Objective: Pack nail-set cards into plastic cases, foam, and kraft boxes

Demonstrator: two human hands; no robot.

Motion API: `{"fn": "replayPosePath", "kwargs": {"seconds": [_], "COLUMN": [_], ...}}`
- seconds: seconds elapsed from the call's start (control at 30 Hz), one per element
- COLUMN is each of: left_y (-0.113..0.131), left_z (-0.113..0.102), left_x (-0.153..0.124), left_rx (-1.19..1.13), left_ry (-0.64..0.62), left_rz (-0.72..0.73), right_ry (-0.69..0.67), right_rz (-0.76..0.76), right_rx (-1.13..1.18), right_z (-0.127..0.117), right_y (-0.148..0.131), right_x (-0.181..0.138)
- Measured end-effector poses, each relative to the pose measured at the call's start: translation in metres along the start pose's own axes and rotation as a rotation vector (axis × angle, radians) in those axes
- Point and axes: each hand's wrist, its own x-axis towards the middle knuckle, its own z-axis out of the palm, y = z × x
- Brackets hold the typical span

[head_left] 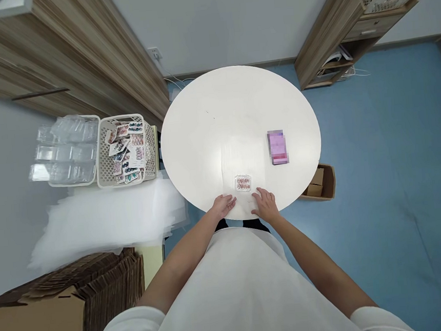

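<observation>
A round white table [239, 112] stands in front of me. Near its front edge lies a small clear case of pink press-on nails [242, 183]. My left hand [224, 205] lies flat on the table just left of and below the case, fingers stretched out. My right hand [264, 203] rests palm down to the right of it, fingers spread, apparently on a thin white sheet. Neither hand grips the case. A purple box [277, 147] lies further right on the table.
Left of the table stand a white basket of nail sets [126, 149] and a basket of clear cases [68, 150], with white foam sheets [105, 222] and flat cardboard [62, 298] below. A cardboard box [320, 182] sits on the blue floor at right. Shelves stand at back right.
</observation>
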Motion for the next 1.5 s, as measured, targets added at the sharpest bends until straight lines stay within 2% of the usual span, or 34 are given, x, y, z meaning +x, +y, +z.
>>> {"fn": "replayPosePath", "kwargs": {"seconds": [0.13, 0.33, 0.47, 0.53, 0.57, 0.63, 0.77, 0.87, 0.97, 1.07, 1.3, 1.5], "left_y": [0.001, 0.009, 0.015, 0.013, 0.011, 0.006, 0.002, 0.007, 0.012, 0.014, 0.021, 0.019], "left_z": [0.0, 0.006, 0.016, 0.02, 0.02, 0.019, 0.014, 0.014, 0.015, 0.016, 0.014, 0.007], "left_x": [0.0, 0.003, 0.004, 0.003, 0.002, -0.002, -0.003, 0.004, 0.013, 0.02, 0.021, 0.01], "left_rx": [-0.06, -0.12, -0.17, -0.114, -0.025, 0.298, 1.236, 1.763, 1.969, 1.988, 1.913, 1.847], "left_ry": [0.021, 0.023, 0.02, 0.038, 0.059, 0.082, -0.045, -0.08, -0.077, -0.085, -0.176, -0.219], "left_rz": [-0.021, -0.01, 0.067, 0.178, 0.268, 0.516, 1.028, 1.194, 1.217, 1.202, 1.157, 1.161], "right_ry": [0.008, -0.056, -0.052, -0.05, -0.047, -0.031, 0.047, 0.147, 0.172, 0.101, -0.016, -0.048], "right_rz": [-0.044, 0.059, 0.155, 0.204, 0.221, 0.232, 0.191, 0.068, -0.136, -0.274, -0.285, -0.348], "right_rx": [-0.039, 0.057, 0.045, 0.045, 0.042, 0.019, -0.066, -0.131, -0.188, -0.211, -0.216, -0.112], "right_z": [-0.002, -0.014, -0.018, -0.017, -0.016, -0.015, -0.012, -0.012, -0.012, -0.013, -0.012, -0.012], "right_y": [0.0, 0.001, -0.002, -0.003, -0.004, -0.004, -0.004, -0.006, -0.008, -0.011, -0.006, -0.006], "right_x": [0.012, 0.034, 0.046, 0.051, 0.053, 0.056, 0.058, 0.056, 0.053, 0.054, 0.073, 0.06]}}
